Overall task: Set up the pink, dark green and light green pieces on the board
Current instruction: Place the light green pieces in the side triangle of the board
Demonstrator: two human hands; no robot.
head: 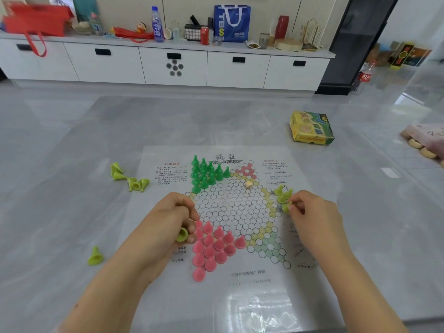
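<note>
Two hands each hold a light green piece: left hand (176,218) beside the pink pieces (212,246), right hand (310,212) pinching one (286,207) at the board's (240,207) right point.

Grey table (72,140) carries board sheet (168,164), game box (311,127), 6 loose light green pieces (134,185).

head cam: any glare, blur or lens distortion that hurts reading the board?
Head view: glare patch on the board near edge washes out the print there; wide-angle bowing curves the cabinet line; left hand and right hand reasonably sharp; pink pieces readable; red bag top-left smeared.
</note>
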